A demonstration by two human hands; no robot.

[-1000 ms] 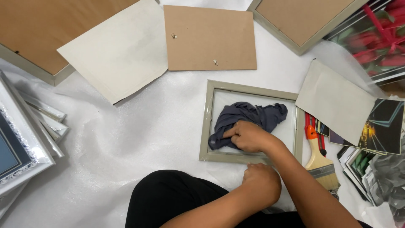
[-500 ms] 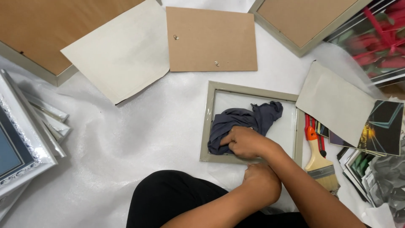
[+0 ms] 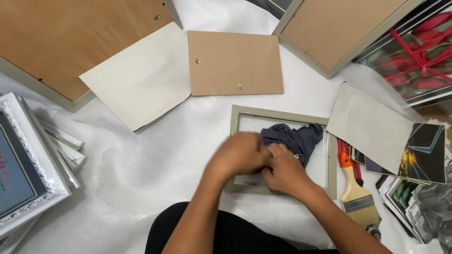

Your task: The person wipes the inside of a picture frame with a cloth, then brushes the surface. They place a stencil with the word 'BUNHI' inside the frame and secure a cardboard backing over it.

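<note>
- Left hand (image 3: 238,154) and right hand (image 3: 284,170) meet at centre over the frame (image 3: 282,118), touching.
- Right hand's fingers bunch the dark cloth (image 3: 294,139); the left hand's grip is blurred and cannot be told.
- Cloth lies on the frame's glass, centre right.
- Brush (image 3: 359,197) lies right of the frame.
- Backing board (image 3: 234,62) lies above.

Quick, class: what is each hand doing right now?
Left hand: blurred over the frame; grip cannot be told.
Right hand: closed on the dark cloth.
</note>
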